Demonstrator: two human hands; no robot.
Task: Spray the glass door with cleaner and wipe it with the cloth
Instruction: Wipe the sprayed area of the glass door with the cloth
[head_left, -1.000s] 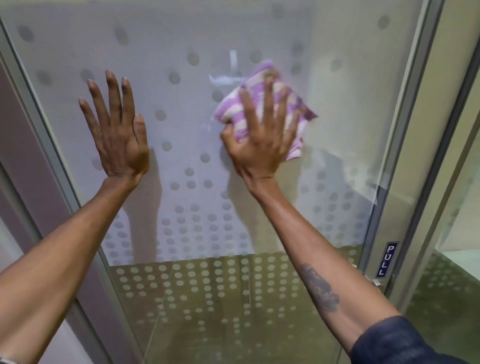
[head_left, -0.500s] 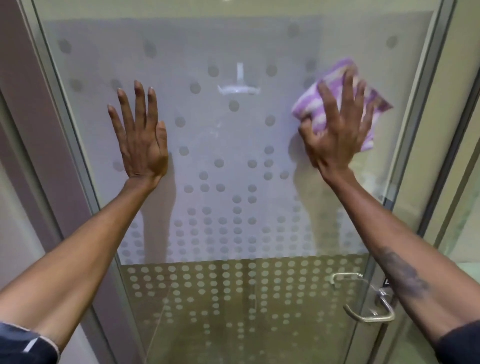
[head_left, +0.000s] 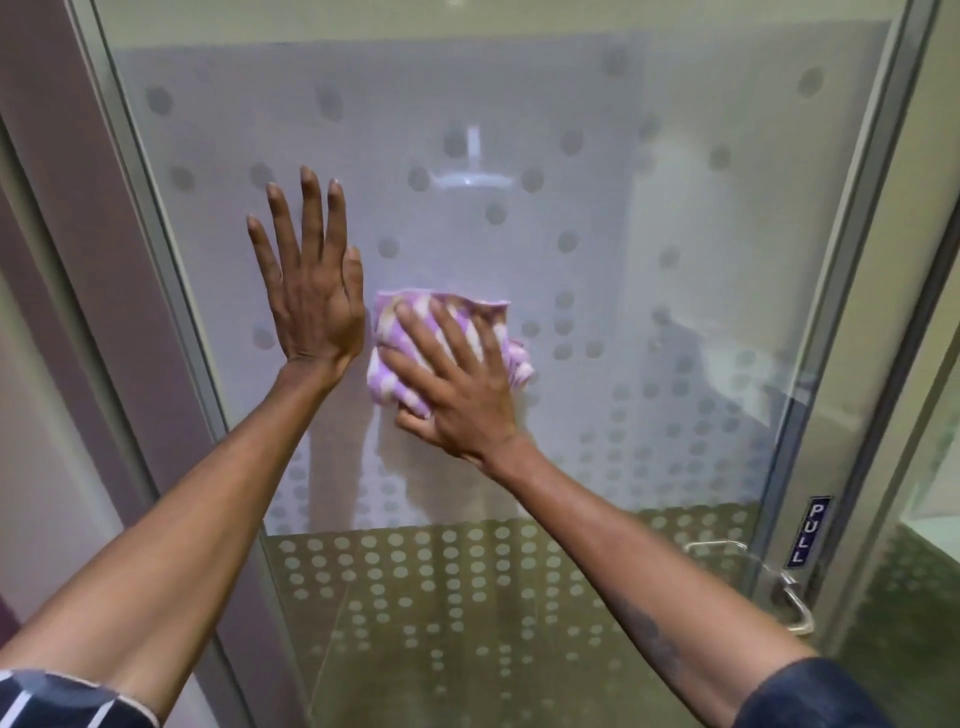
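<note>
The glass door (head_left: 649, 218) fills the view, frosted with rows of grey dots. A purple and white striped cloth (head_left: 387, 335) is pressed flat on the glass near the middle. My right hand (head_left: 457, 384) lies spread on the cloth, fingers pointing up and left. My left hand (head_left: 311, 291) is flat on the bare glass just left of the cloth, fingers up and apart, holding nothing. No spray bottle is in view.
A metal frame (head_left: 156, 270) runs down the door's left side and another down the right (head_left: 852, 291). A steel handle (head_left: 789, 597) and a blue PULL label (head_left: 804, 532) sit at the lower right. A white hook (head_left: 472, 176) shows through the glass.
My right hand has swept the cloth from the upper right of the glass down and left, to beside my left hand. My left hand stays flat on the glass.
</note>
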